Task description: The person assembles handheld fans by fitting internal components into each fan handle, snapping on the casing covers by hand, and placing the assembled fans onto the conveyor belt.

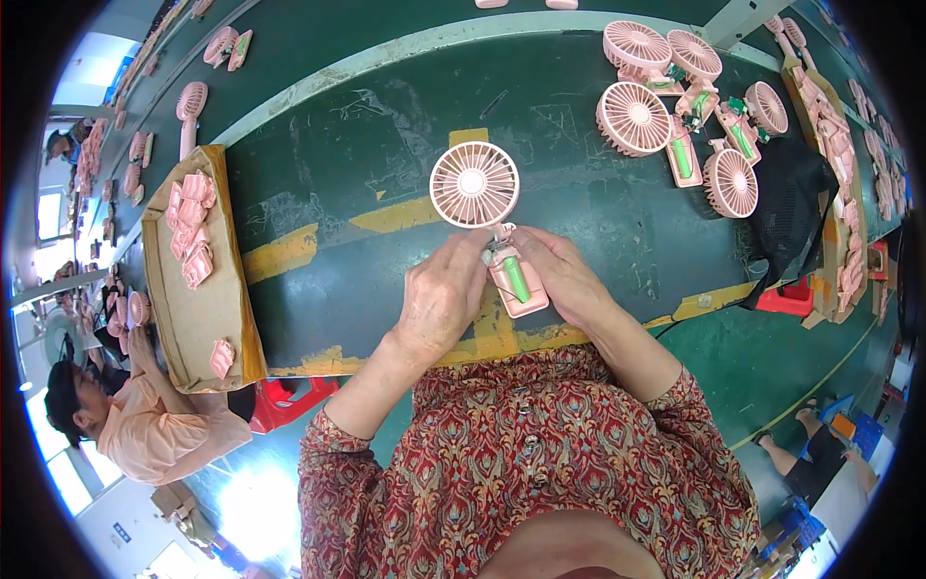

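Observation:
A pink handheld fan lies in front of me with its round grille pointing away. Its handle is uncovered, and a green battery shows inside the pink handle shell. My left hand pinches the fan near the neck, from the left side. My right hand closes on the same neck area from the right, with its thumb close to the left fingertips. Between the fingers some small parts or wires are partly hidden.
At the back right is a cluster of open pink fans, beside a black mesh cloth. A cardboard tray with pink shell pieces stands left; another box stands far right. A co-worker sits at lower left.

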